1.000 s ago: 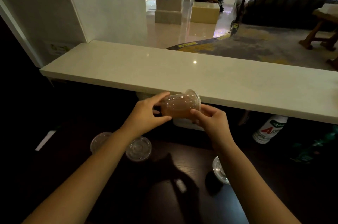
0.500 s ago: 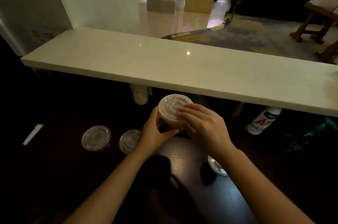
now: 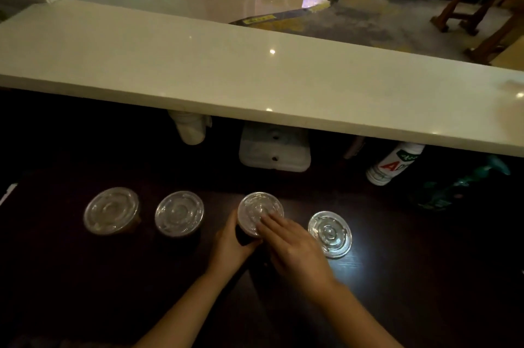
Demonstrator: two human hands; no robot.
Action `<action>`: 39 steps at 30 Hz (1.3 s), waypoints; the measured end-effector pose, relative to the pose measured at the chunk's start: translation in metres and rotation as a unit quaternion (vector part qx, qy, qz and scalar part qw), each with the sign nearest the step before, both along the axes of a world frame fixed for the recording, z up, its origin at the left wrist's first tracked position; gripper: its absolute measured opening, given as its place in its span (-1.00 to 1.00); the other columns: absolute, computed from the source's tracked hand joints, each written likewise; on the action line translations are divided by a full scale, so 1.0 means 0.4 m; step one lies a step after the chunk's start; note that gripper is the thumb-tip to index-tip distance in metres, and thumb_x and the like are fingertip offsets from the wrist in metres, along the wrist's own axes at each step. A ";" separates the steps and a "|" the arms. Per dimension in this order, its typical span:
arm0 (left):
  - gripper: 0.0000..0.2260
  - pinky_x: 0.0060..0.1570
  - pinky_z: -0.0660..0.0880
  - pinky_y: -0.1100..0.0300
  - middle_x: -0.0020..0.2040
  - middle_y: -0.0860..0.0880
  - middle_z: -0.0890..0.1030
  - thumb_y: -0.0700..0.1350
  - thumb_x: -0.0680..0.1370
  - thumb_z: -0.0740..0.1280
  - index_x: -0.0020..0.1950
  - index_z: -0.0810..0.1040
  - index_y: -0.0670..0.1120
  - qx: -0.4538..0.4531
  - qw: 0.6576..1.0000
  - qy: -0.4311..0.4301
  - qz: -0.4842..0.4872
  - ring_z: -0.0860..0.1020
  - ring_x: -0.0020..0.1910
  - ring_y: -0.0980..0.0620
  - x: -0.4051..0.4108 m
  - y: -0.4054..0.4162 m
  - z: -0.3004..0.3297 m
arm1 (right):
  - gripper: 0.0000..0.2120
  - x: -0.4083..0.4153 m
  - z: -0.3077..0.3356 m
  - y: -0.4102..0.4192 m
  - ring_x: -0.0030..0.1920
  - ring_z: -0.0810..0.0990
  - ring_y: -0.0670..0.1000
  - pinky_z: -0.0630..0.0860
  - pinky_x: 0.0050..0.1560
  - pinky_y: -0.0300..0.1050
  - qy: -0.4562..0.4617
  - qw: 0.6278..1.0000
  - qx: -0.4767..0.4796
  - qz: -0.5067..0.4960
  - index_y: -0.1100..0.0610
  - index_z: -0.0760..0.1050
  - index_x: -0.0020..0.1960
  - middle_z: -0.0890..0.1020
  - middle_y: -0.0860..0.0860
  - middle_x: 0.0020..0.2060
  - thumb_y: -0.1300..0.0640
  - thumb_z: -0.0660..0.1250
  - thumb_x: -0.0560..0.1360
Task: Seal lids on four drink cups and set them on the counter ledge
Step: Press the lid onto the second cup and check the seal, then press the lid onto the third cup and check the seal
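Third clear plastic drink cup (image 3: pixel 244 230) stands on the dark wooden surface (image 3: pixel 397 291), below the pale stone counter ledge (image 3: pixel 255 78). Left hand (image 3: pixel 231 245) clamped round its side; right hand (image 3: pixel 295 248) lies flat, fingers pressing its clear round lid (image 3: pixel 256 210). Left of it, two lidded cups (image 3: pixel 111 214) (image 3: pixel 179 213). Right of it, a loose lid (image 3: pixel 329 233); fourth cup not visible. Ledge holds no cups: sealing about half done, all placing remains.
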State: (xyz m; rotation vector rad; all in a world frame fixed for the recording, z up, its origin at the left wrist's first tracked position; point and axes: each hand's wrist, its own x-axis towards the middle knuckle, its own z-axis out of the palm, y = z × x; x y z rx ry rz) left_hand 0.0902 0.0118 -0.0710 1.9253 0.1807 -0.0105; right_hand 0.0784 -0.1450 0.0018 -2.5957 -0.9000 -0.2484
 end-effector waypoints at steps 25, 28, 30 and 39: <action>-0.70 -0.18 0.44 0.50 0.00 0.00 0.61 -0.30 0.40 0.40 0.09 0.56 -0.08 0.019 0.998 -0.022 0.057 0.56 -0.15 0.32 -0.107 0.017 -0.014 | -0.87 0.028 -0.023 0.036 -0.13 0.59 0.11 0.44 -0.10 0.01 0.009 0.998 -0.026 -0.057 0.09 0.58 -0.16 0.64 0.01 -0.17 0.08 0.47 0.33; -0.89 -0.22 0.54 0.21 -0.21 -0.08 0.65 -0.32 0.39 0.40 -0.15 0.61 -0.15 0.076 0.981 -0.036 0.175 0.62 -0.25 0.03 -0.175 0.083 -0.023 | -0.77 0.046 -0.004 0.084 -0.09 0.60 0.17 0.47 -0.07 0.04 0.025 0.997 -0.004 -0.071 0.12 0.60 -0.02 0.64 0.09 -0.08 0.09 0.47 0.35; -0.88 -0.23 0.55 0.11 -0.23 -0.05 0.63 -0.30 0.38 0.42 -0.17 0.58 -0.12 0.100 0.964 -0.049 0.241 0.60 -0.24 -0.01 -0.208 0.146 -0.029 | -0.64 0.050 0.005 0.135 0.04 0.59 0.20 0.49 0.00 0.09 0.030 0.998 0.002 -0.048 0.13 0.56 0.13 0.61 0.14 0.06 0.08 0.47 0.36; -0.29 0.28 0.36 0.05 0.35 -0.09 0.41 -0.12 0.30 0.52 0.38 0.30 -0.10 0.055 0.990 0.024 0.128 0.37 0.32 -0.02 -0.110 0.307 -0.059 | -0.45 0.103 -0.036 0.374 0.49 -0.15 0.03 -0.11 0.42 0.15 0.073 0.988 -0.120 0.070 -0.03 0.04 0.49 -0.01 0.03 0.52 -0.07 0.11 0.56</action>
